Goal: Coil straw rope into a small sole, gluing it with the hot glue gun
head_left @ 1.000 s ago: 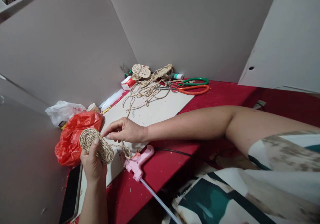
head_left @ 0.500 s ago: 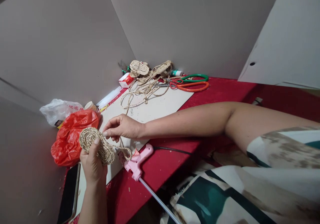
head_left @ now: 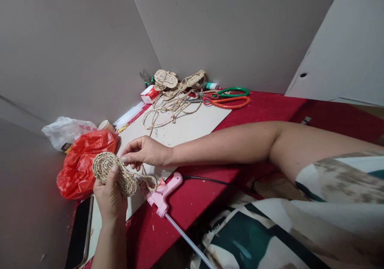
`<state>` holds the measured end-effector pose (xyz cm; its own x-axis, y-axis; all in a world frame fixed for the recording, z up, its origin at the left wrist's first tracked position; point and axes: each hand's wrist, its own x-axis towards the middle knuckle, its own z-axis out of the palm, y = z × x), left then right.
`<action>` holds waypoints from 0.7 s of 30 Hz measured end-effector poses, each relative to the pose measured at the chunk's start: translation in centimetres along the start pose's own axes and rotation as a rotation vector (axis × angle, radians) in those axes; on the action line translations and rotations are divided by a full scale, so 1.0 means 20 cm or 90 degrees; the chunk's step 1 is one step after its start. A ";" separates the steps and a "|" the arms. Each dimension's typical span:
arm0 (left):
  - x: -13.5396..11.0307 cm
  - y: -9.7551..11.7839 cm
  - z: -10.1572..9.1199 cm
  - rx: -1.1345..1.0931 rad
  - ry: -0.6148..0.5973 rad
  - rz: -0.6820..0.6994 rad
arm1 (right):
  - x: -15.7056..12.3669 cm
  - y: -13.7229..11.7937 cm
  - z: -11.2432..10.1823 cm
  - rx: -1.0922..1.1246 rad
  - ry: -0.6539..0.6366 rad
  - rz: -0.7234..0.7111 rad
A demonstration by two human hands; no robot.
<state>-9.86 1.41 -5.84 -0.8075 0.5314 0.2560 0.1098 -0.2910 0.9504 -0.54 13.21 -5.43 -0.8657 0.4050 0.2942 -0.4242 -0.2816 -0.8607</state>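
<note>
My left hand [head_left: 108, 193] holds up an oval mat of coiled, braided straw cord [head_left: 105, 166], thumb across its face and fingers behind it. At the mat's upper right edge, my right hand [head_left: 144, 152] is closed, with thumb and forefinger pinched on the cord where it meets the rim. A loose length of straw cord [head_left: 151, 177] loops from the mat, below my right hand. Just beneath that loop lies a pink glue gun [head_left: 162, 197] with a clear glue stick [head_left: 189, 239] jutting from its back; its nozzle end is partly covered by the cord.
Beyond my right hand, a tangle of straw cord [head_left: 171, 109], another woven oval [head_left: 165, 79] and large scissors [head_left: 231, 98] lie on a white board [head_left: 192, 127]. A red plastic bag [head_left: 81, 163], a paper cup [head_left: 106, 126] and a phone [head_left: 79, 233] stand left. A black cable [head_left: 207, 179] crosses the red tabletop.
Both hands and the mat keep nearly the same pose. The whole scene shifts slightly left in the view; the grip on the mat and cord looks the same.
</note>
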 end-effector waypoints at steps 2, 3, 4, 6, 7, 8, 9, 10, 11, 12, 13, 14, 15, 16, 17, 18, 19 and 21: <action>0.00 0.00 0.00 -0.002 0.002 0.008 | 0.00 -0.01 0.00 0.005 -0.004 0.018; 0.00 0.00 0.00 -0.002 0.004 0.010 | 0.00 -0.01 0.00 0.007 -0.008 0.024; 0.00 0.00 0.01 0.000 0.007 0.011 | 0.00 -0.01 0.00 0.007 -0.013 0.028; 0.00 0.00 0.01 0.006 0.014 0.011 | 0.01 -0.01 -0.01 0.006 -0.022 0.041; -0.01 0.00 0.01 0.008 0.017 0.010 | 0.01 -0.02 -0.01 0.002 -0.027 0.050; -0.01 0.00 0.01 0.012 0.017 0.010 | 0.01 -0.02 -0.02 -0.005 -0.031 0.056; -0.01 0.00 0.01 0.014 0.019 0.012 | 0.01 -0.02 -0.02 -0.014 -0.031 0.060; -0.01 -0.01 0.01 0.015 0.019 0.015 | 0.02 -0.02 -0.02 -0.024 -0.029 0.062; -0.01 -0.01 0.02 0.016 0.019 0.019 | 0.02 -0.02 -0.02 -0.032 -0.026 0.061; -0.01 -0.01 0.02 0.015 0.020 0.023 | 0.02 -0.02 -0.02 -0.037 -0.023 0.055; -0.01 -0.01 0.02 0.014 0.020 0.025 | 0.02 -0.01 -0.02 -0.038 -0.018 0.049; -0.02 -0.01 0.03 0.014 0.021 0.025 | 0.02 -0.01 -0.02 -0.038 -0.012 0.040; -0.02 -0.02 0.03 0.013 0.023 0.020 | 0.02 -0.01 -0.01 -0.037 -0.004 0.032; -0.02 -0.02 0.03 0.013 0.025 0.014 | 0.02 0.00 -0.01 -0.038 0.007 0.027; -0.02 -0.02 0.03 0.012 0.027 0.007 | 0.02 0.00 0.00 -0.040 0.019 0.024; -0.02 -0.03 0.03 0.012 0.030 0.000 | 0.02 0.01 0.00 -0.042 0.030 0.023; -0.02 -0.03 0.04 0.011 0.033 -0.003 | 0.01 0.01 0.01 -0.044 0.039 0.023; -0.03 -0.03 0.04 0.008 0.036 -0.004 | 0.01 0.01 0.02 -0.049 0.051 0.016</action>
<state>-8.98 1.99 -6.48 -0.8398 0.4867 0.2406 0.1124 -0.2776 0.9541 -0.88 12.98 -5.39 -0.8507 0.4672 0.2408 -0.3783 -0.2262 -0.8976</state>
